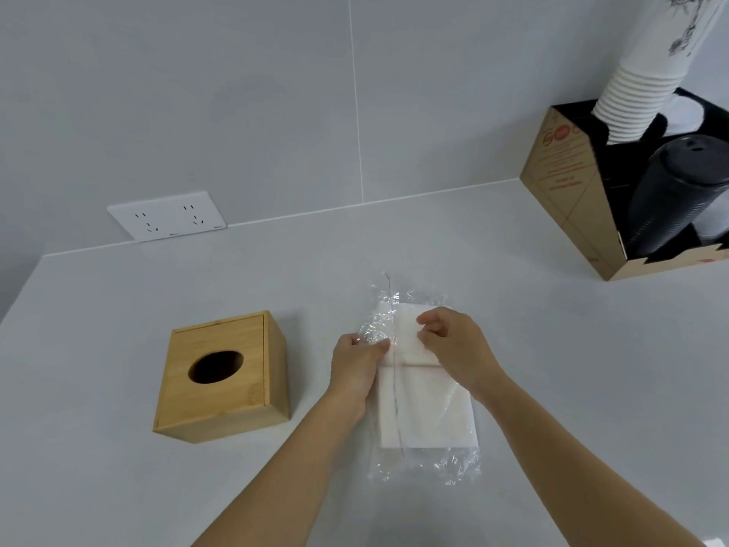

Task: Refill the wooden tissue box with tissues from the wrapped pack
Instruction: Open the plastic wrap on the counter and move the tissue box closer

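1. Tissue pack (424, 404) is lying flat on the grey counter (552, 349), pretty much mid-counter and closer to the front edge than the back wall. It's a white stack in clear crinkly plastic wrap (380, 309), with a thin red line running along its length.
2. Left hand (357, 369) is on the pack's left side, fingers pinched closed on a bit of the loose wrap near the far end.
3. Right hand (457, 345) is at the far end too, fingers curled shut on the top of the pack. Can't really tell if it's got plastic or tissue between them.
4. Wrap looks bunched and loose at both ends, sticking out past the stack.
5. Wooden tissue box (223, 379) sits to the left of the pack, near but not touching, lid on, oval hole facing up and dark inside.
6. Back right corner has a cardboard holder (568, 199) with white paper cups (635, 96) and black lids (670, 195).
7. Wall socket (167, 217) is right above the back edge, left side.
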A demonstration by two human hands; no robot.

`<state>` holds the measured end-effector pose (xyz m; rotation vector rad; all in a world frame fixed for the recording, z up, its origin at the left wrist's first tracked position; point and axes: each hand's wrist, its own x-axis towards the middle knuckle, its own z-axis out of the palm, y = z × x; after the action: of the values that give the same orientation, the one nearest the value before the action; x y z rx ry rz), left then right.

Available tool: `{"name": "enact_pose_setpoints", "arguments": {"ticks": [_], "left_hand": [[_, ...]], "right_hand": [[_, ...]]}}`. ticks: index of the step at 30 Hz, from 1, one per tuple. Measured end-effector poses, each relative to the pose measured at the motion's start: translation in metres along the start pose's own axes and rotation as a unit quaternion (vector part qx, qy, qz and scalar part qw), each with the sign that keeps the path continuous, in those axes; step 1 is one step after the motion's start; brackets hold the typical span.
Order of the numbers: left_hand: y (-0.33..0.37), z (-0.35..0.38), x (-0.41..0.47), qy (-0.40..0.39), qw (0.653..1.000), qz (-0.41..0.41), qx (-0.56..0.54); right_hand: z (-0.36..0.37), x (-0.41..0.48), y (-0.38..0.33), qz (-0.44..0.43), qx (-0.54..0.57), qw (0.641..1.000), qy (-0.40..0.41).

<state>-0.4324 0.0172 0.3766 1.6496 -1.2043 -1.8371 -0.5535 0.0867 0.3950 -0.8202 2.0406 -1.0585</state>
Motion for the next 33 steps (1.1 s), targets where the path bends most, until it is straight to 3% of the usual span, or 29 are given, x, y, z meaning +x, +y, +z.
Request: {"name": "enact_pose_setpoints", "arguments": {"ticks": [4,6,9,12,15,20,23,26,33], "left_hand": [[0.0,0.006,-0.005,-0.006,1.0,0.006,0.011],[0.004,0.007,-0.007,0.011,0.997,0.028,0.075],[0.007,0.006,-0.011,0.052,0.973,0.05,0.219],[0.007,0.006,-0.011,0.023,0.95,0.071,0.302],[0.008,0.005,-0.005,-0.013,0.964,0.049,0.26],[0.008,0.0,-0.001,0.012,0.993,-0.029,0.116],[0.0,0.002,-0.007,-0.016,0.997,-0.073,0.018],[-0.005,0.006,-0.016,-0.053,0.99,-0.113,-0.061],[-0.009,0.015,-0.05,-0.106,0.971,-0.198,-0.085]], "right_hand": [[-0.002,0.0,0.009,-0.023,-0.094,0.99,0.105],[-0.006,-0.001,0.011,-0.011,-0.115,0.983,0.142],[-0.011,-0.002,0.014,0.059,-0.13,0.984,0.11],[-0.016,-0.002,0.019,0.126,-0.071,0.988,0.051],[-0.02,-0.002,0.022,0.14,-0.02,0.989,0.038],[-0.019,0.0,0.023,0.141,0.028,0.99,0.011],[-0.021,0.006,0.02,0.127,0.023,0.991,0.019],[-0.025,0.021,0.015,0.099,-0.025,0.995,0.014],[-0.016,0.045,0.005,0.025,-0.194,0.98,-0.033]]}}
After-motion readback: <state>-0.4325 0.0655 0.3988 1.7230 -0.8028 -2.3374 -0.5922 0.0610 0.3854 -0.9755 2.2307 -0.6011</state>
